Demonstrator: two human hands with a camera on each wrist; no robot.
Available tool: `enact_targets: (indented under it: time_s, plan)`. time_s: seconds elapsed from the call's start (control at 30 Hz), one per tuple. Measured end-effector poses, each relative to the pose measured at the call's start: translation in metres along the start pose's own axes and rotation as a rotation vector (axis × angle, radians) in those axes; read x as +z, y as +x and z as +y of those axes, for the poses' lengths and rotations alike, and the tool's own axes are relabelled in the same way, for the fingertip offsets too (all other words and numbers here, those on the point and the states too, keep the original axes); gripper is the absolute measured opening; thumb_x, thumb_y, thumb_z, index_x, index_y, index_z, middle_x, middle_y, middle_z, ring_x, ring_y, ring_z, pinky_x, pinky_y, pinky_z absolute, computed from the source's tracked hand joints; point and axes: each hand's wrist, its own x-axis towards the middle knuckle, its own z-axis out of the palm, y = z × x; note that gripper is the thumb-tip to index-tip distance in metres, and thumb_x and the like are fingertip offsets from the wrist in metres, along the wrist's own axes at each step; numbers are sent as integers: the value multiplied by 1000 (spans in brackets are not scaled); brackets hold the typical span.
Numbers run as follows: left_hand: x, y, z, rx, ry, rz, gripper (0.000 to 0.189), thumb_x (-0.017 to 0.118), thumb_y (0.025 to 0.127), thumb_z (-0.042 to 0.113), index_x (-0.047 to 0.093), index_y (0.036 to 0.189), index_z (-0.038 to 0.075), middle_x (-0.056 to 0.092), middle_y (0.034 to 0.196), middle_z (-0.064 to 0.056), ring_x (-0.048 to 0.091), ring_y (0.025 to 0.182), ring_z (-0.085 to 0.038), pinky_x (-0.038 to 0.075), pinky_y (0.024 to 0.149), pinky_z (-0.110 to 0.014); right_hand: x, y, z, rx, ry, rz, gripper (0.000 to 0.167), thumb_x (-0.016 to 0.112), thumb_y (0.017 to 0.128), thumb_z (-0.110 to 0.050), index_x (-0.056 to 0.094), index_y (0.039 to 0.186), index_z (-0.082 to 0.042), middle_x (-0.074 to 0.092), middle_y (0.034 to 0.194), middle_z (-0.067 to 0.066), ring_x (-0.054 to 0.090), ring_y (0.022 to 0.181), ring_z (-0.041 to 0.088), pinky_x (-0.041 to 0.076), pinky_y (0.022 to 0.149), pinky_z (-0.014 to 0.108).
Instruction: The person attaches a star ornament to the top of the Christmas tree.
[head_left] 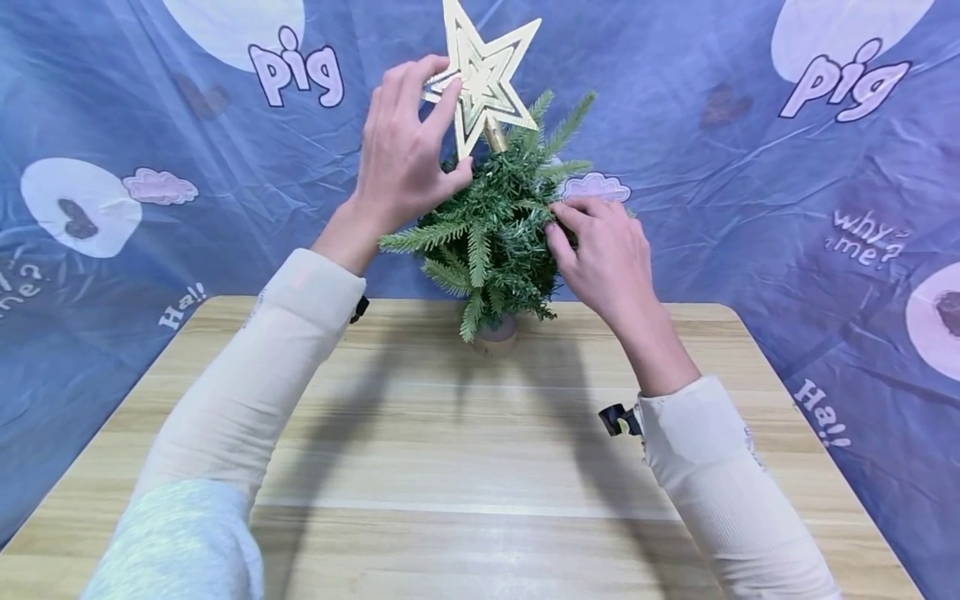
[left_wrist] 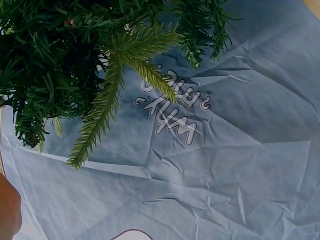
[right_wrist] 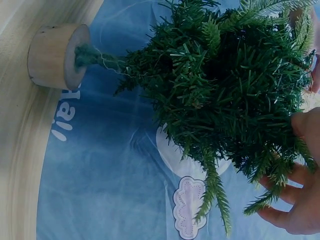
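Note:
A small artificial Christmas tree (head_left: 498,225) with dense green needles stands on a round wooden base (right_wrist: 59,56). On its top sits a gold star tree topper (head_left: 480,79), leaning slightly to the left. My left hand (head_left: 405,137) holds the star's left point between its fingers, the thumb lower down by the upper branches. At the tree's right side, my right hand (head_left: 603,250) pinches a branch between thumb and fingers. The right wrist view shows the fingers (right_wrist: 295,195) among the needle tips there. Lighter green sprigs (left_wrist: 97,117) stick out from the tree's sides.
The tree stands near the back edge of a light wooden table (head_left: 480,467). Close behind it hangs a wrinkled blue cloth (head_left: 675,50) with printed words and clouds. Dark straps (head_left: 619,420) show at the wrists.

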Motion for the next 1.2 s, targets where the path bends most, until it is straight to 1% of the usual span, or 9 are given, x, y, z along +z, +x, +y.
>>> enact_targets:
  time_s: [0.23,0.47,0.7,0.9,1.2]
  plan:
    - [2,-2,1,5,10,12,65,76,82,26,58,136,-6,48,144,-26,43,129,-40,35,111,-42,2,0,-2,7,-8,15,40,51,105,-31,67,136,-12,63,137,8,54,121,35,43,91,54]
    - [4,-5,1,-14,3,12,64,76,82,23,58,136,-5,48,144,-25,42,131,-39,37,109,-42,5,0,-2,5,-1,39,38,51,104,-30,68,134,-12,64,135,7,55,119,35,43,88,52]
    - [3,-4,-1,3,6,0,63,75,82,21,57,137,-4,47,146,-24,41,132,-38,31,114,-40,7,0,-2,5,5,51,38,52,104,-30,68,133,-12,64,134,7,55,117,35,43,86,52]
    - [6,-2,1,1,5,-5,64,75,82,21,56,138,-3,47,146,-25,40,133,-39,29,115,-40,6,0,0,19,19,52,39,52,104,-30,68,134,-11,64,135,8,55,119,35,43,89,53]
    - [10,-3,1,12,16,15,62,73,83,22,57,137,-4,47,145,-26,41,132,-40,28,116,-41,7,0,2,29,46,45,39,52,104,-30,68,134,-11,63,136,8,54,121,35,42,91,54]
